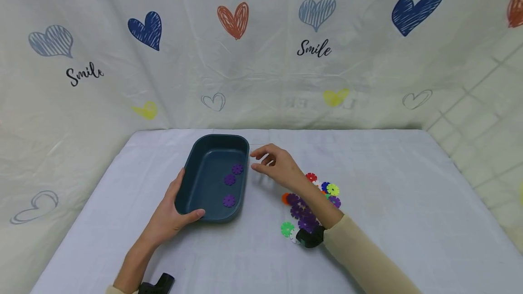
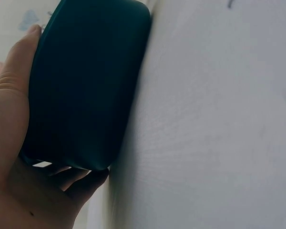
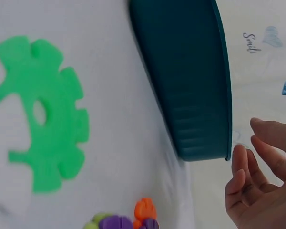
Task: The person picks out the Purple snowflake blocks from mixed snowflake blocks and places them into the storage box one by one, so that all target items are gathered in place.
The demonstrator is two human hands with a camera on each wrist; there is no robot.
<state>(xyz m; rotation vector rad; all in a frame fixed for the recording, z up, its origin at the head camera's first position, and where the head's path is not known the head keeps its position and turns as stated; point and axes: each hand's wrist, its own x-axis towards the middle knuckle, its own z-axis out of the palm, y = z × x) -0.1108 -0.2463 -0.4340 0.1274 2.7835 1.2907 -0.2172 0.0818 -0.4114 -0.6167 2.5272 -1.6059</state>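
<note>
A dark teal tray (image 1: 200, 180) stands on the table, with three purple notched discs (image 1: 229, 201) lying along its right side. At its near left corner my left hand (image 1: 167, 217) grips it, thumb over the rim and fingers along the outer wall (image 2: 86, 90). Just off the right rim hovers my right hand (image 1: 282, 164), fingers loosely bent and thumb apart, holding nothing. Under and beside the right forearm lies a pile of notched discs, mostly purple (image 1: 302, 212). A green disc (image 3: 62, 124) shows large in the right wrist view.
Red (image 1: 311, 177), yellow (image 1: 333, 189), orange and white discs lie around the pile, partly covered by the right forearm. A white cloth (image 1: 408, 203) covers the table. Behind its far edge hangs a pale curtain (image 1: 269, 67) printed with hearts.
</note>
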